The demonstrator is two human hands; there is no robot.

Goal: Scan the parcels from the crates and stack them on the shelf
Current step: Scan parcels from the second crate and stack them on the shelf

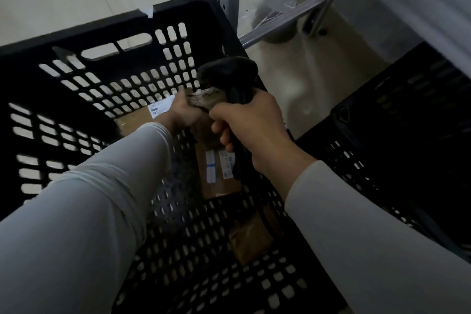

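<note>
Inside the black perforated plastic crate (178, 14), a small brown wrapped parcel (251, 237) lies at its near end; mid-crate, right hand (254, 132) grips the black handheld scanner (229, 71); toward its far wall, left hand (182, 112) clutches a brown taped parcel (204, 100).

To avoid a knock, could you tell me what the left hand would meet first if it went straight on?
Probably the black scanner in the right hand, just beyond the brown parcel the left hand grips, though depth is unclear.

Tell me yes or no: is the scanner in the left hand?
No, the right hand holds the black scanner, while the left hand holds a brown parcel inside the crate.
</note>
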